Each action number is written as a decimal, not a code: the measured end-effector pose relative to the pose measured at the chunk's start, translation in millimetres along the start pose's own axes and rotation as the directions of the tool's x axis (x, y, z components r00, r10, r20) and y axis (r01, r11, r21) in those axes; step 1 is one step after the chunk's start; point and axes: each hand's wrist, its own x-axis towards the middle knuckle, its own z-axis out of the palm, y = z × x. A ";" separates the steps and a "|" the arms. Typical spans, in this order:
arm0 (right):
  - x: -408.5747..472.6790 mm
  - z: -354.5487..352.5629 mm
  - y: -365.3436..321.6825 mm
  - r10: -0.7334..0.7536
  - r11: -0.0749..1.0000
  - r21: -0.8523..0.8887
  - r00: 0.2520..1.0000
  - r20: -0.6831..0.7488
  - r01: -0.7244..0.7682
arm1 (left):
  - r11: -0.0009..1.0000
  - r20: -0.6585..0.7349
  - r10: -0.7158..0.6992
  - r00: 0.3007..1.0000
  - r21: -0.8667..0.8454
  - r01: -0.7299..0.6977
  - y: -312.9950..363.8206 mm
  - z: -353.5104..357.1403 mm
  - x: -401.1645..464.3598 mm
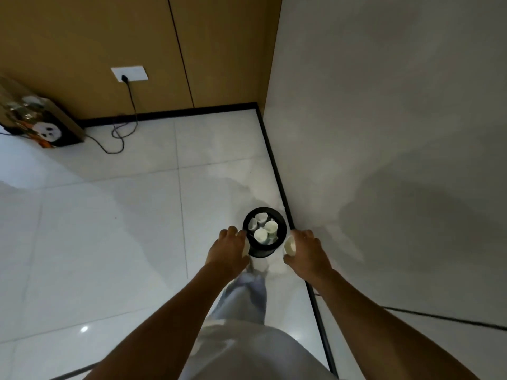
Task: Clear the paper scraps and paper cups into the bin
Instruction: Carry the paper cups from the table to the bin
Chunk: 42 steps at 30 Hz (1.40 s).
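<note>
Floor [109, 215]: pale glossy tiles, running to a dark skirting along the walls.
Wall [397, 105]: grey, on the right; brown panels at the back carry a white socket [129, 74] with a black cord [129, 116] trailing down to the floor.
Box [41, 122]: cardboard, far left against the brown wall, contents too blurred to name.
Bin [264, 246]: black, round, standing on the floor just beside the right skirting, between the two hands.
Cups in bin [260, 235]: four white paper cups inside, mouths tilted up.
Left hand [229, 249]: fingers curled, held over the bin's left rim; whether it holds anything I cannot tell.
Right hand [307, 252]: grips a white cup [289, 246] at the bin's right edge, outside the rim.
</note>
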 end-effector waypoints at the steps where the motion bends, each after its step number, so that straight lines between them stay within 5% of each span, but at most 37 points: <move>1: 20.3 -9.5 0.4 0.009 1.000 -0.003 1.000 0.024 -0.009 | 1.000 0.012 -0.007 1.000 -0.013 0.007 3.3 -4.2 20.9; 12: 194.4 -49.6 3.3 -0.071 0.997 0.037 0.984 0.166 0.066 | 0.968 0.030 -0.196 0.980 -0.156 0.198 13.4 -7.9 165.7; 20: 311.8 45.9 56.9 -0.119 0.992 -0.012 0.961 0.251 0.126 | 0.892 0.048 -0.365 0.930 -0.268 0.364 3.4 116.0 255.3; 24: 353.0 115.5 92.5 -0.173 0.979 -0.051 0.934 0.313 0.199 | 0.890 0.133 -0.368 0.920 -0.235 0.390 -12.5 194.5 291.5; 29: 401.0 178.2 121.2 -0.244 0.956 -0.081 0.916 0.319 0.283 | 0.897 0.075 -0.376 0.923 -0.221 0.383 -40.8 260.1 337.4; 42: 448.3 265.1 154.3 -0.228 0.906 -0.204 0.833 0.504 0.372 | 0.904 0.216 -0.341 0.915 -0.191 0.382 -69.4 367.5 376.8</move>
